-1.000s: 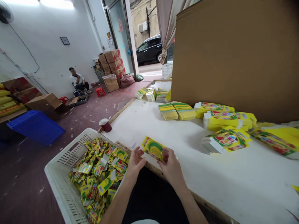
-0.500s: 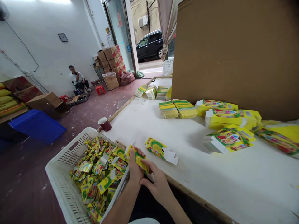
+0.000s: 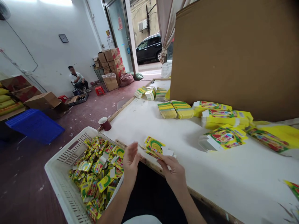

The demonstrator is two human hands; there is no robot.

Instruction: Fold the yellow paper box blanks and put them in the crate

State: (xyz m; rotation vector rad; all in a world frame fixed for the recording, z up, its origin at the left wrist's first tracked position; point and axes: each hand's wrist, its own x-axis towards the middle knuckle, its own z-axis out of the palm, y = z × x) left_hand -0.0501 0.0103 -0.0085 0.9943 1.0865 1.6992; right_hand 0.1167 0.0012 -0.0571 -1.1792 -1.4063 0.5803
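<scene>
My right hand (image 3: 174, 169) pinches a small yellow-green carton (image 3: 149, 151) by its right end, above the table's near edge. My left hand (image 3: 131, 160) is raised just left of that carton, fingers apart, with nothing visible in it. Behind the held carton, another flat yellow carton (image 3: 155, 144) with white flaps lies on the white table (image 3: 130, 119). A white plastic basket (image 3: 54, 174) full of small yellow cartons (image 3: 98, 168) stands left of my left hand.
A maroon mug (image 3: 105, 124) stands at the table's left edge. Carton stacks (image 3: 183, 109) and bundled cartons (image 3: 225, 137) lie before a large cardboard sheet (image 3: 233, 62). Across the room a person (image 3: 78, 79) sits by the wall. A blue crate (image 3: 35, 124) is on the left.
My hands have moved apart. My left hand has let go of the carton, while my right hand has moved right, still holding it. Another carton piece has come into view at the right edge.
</scene>
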